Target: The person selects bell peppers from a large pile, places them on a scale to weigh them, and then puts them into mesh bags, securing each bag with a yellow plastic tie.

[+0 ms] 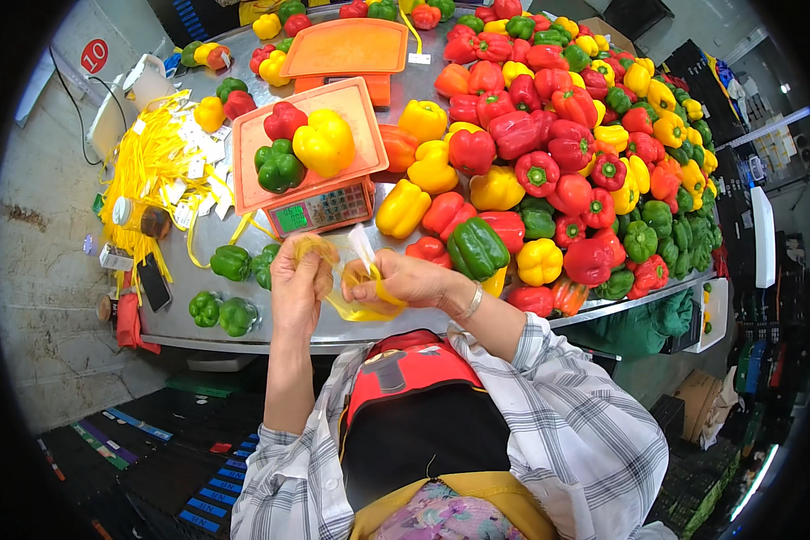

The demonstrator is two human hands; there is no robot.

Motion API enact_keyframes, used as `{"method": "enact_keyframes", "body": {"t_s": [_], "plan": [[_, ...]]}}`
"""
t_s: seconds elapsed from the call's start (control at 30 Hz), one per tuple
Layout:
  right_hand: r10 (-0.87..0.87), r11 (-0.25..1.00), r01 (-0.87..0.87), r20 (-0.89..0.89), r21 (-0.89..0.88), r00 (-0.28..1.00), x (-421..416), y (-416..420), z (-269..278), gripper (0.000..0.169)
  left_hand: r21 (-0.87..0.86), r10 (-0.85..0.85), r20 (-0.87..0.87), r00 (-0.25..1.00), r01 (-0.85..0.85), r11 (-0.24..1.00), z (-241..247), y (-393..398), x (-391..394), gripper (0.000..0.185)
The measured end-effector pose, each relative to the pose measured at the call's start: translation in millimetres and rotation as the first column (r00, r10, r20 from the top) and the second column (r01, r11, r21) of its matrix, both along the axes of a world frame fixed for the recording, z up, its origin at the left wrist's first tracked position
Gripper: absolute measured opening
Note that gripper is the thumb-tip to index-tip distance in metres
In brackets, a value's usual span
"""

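Between my two hands a yellow mesh net bag (pixel 359 312) is stretched above the table's front edge, with a white tag (pixel 360 244) on it. My left hand (pixel 302 270) grips one end. The fingers of my right hand (pixel 401 278) are curled around the other, near the tag. Just beyond them stands an orange digital scale (pixel 320 208) with a lit display. On its tray rest a red bell pepper (pixel 285 121), a yellow bell pepper (pixel 325 143) and a green bell pepper (pixel 280 167). Several green peppers (pixel 230 262) lie left of my left hand.
A large heap of mixed bell peppers (pixel 553 135) covers the table's right side. At left lie a pile of tagged yellow net bags (pixel 138 162), a lidded jar (pixel 142 217) and a phone (pixel 154 283). Behind stands a second orange scale (pixel 347 46). Black crates (pixel 169 466) line the floor.
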State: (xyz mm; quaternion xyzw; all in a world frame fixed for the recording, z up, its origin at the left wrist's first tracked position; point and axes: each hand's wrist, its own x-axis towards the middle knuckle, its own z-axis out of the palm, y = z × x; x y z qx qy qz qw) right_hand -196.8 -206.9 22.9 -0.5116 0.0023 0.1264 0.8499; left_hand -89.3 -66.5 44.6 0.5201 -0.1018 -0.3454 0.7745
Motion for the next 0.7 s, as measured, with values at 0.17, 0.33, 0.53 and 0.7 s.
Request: {"method": "enact_keyframes", "body": {"t_s": [0.17, 0.33, 0.53, 0.7], "plan": [[-0.253, 0.958, 0.241, -0.059, -0.155, 0.966, 4.9, -11.4, 4.9, 0.027, -0.079, -0.024, -0.078, 0.997, 0.018, 0.997, -21.0, 5.8, 17.7, 0.011], [-0.445, 0.895, 0.445, 0.064, 0.001, 0.893, 17.6, -25.4, 2.9, 0.028, -0.051, -0.452, -0.028, 0.892, 0.450, 0.891, -15.5, 16.3, -1.2, 0.016], [-0.303, 0.902, 0.335, -0.155, 0.273, 0.940, 12.5, -15.6, -4.7, 0.021, 0.165, -0.181, 0.380, 0.907, 0.126, 0.978, -10.0, 0.3, 6.0, 0.012], [-0.157, 0.969, 0.145, -0.046, -0.199, 0.987, 5.2, -9.6, 17.3, 0.022, 0.140, -0.152, 0.393, 0.907, 0.105, 0.985, 0.0, -11.5, 10.8, 0.010]]}}
